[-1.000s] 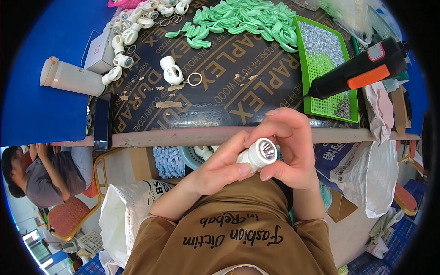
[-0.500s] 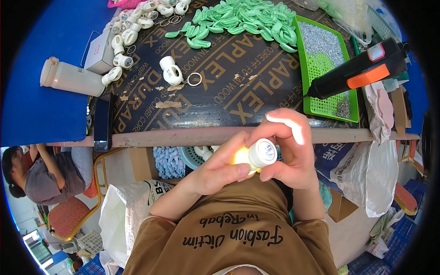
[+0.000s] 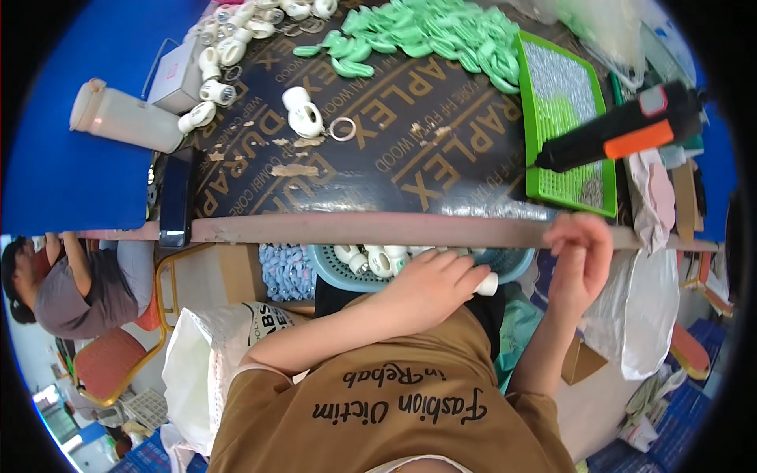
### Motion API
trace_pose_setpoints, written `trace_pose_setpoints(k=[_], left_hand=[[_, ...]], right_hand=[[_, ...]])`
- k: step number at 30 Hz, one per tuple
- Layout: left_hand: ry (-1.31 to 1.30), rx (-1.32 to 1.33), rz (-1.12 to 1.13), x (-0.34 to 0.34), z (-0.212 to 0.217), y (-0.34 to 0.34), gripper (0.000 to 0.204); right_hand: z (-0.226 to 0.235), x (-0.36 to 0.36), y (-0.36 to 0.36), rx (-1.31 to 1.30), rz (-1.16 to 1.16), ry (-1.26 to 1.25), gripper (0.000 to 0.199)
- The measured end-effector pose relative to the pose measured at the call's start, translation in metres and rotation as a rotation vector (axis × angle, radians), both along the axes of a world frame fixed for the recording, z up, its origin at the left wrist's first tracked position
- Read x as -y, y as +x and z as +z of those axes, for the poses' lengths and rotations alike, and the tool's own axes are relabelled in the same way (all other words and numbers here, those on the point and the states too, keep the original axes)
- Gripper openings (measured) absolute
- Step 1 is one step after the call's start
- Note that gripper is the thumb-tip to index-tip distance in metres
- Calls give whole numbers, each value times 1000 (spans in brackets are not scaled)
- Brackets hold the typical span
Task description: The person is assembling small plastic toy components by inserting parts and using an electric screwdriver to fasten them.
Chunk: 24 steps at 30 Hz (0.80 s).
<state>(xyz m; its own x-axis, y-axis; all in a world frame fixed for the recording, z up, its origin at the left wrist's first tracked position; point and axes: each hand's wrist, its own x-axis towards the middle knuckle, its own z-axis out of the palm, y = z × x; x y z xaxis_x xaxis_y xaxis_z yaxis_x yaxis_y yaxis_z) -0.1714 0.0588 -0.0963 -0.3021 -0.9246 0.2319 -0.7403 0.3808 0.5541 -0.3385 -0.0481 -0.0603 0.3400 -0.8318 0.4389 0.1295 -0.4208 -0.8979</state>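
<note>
Open tabletop (image 3: pixel 378 185) mid-front, 1 white flashlight (image 3: pixel 297 101) left, black screwdriver (image 3: pixel 585 144) right, blue basket (image 3: pixel 516 266) crowded

I'm picking up white on the held flashlight (image 3: pixel 487 284) and grey-blue on the basket (image 3: pixel 518 266). My feed shows mint-green curved pieces (image 3: pixel 430 33), a lime-green tray (image 3: pixel 568 202), and a black tabletop (image 3: pixel 374 185) patterned with gold lettering.

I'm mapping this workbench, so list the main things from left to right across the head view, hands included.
White bottle → dark phone → lone white key-ring light → left hand → right hand → pale pink flat piece.
</note>
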Motion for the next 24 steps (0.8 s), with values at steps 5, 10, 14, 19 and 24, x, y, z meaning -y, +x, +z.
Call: trace_pose_setpoints(k=[5, 10, 14, 19, 24], left_hand=[[34, 83, 155, 16, -44, -22, 36], [-133, 195, -111, -8, -29, 13, 43], [170, 139, -84, -17, -27, 63, 46], [646, 24, -36, 10, -25, 96, 42], [803, 44, -9, 23, -62, 108, 45]], right_hand=[[-3, -9, 1, -116, -16, -30, 18], [-9, -21, 0, -414, 59, -443, 7], [-37, -40, -4, -799, 394, -568, 22], [-42, -17, 19, -1108, 425, -364, 38], [-54, 4, 46, -1138, 654, -124, 59]])
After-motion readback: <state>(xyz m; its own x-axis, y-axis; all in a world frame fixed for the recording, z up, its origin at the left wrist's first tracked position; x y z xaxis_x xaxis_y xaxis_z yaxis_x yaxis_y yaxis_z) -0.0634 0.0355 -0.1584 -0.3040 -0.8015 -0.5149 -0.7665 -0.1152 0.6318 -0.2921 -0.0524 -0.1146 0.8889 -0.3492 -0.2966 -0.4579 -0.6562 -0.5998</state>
